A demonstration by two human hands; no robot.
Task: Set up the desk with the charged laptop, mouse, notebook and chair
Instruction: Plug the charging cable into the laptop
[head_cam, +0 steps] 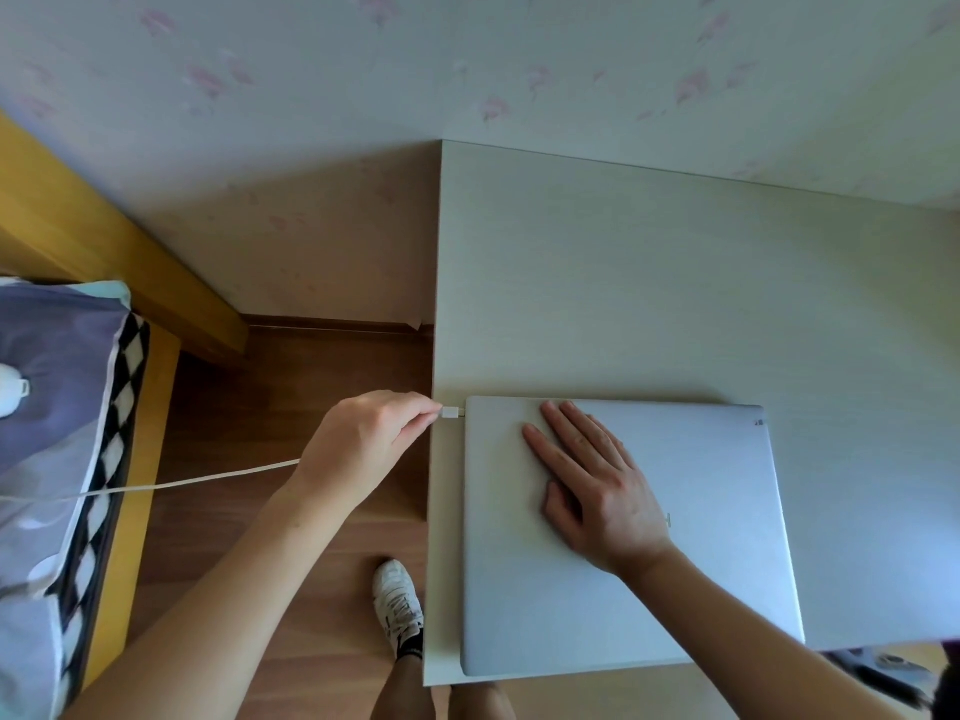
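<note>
A closed silver laptop (701,537) lies on the pale desk (623,283), near its front left corner. My right hand (592,480) rests flat on the lid, fingers spread. My left hand (363,439) pinches the white plug of a charging cable (452,412) at the laptop's left edge, near the back corner. I cannot tell whether the plug is seated in the port or just beside it. The white cable (197,479) runs left from my hand across the floor gap to the bed.
A bed with a yellow wooden frame (140,480) and a purple patterned cover (57,387) stands at the left. Wooden floor (291,366) lies between bed and desk, with my white shoe (397,605) on it. The wall is behind the desk.
</note>
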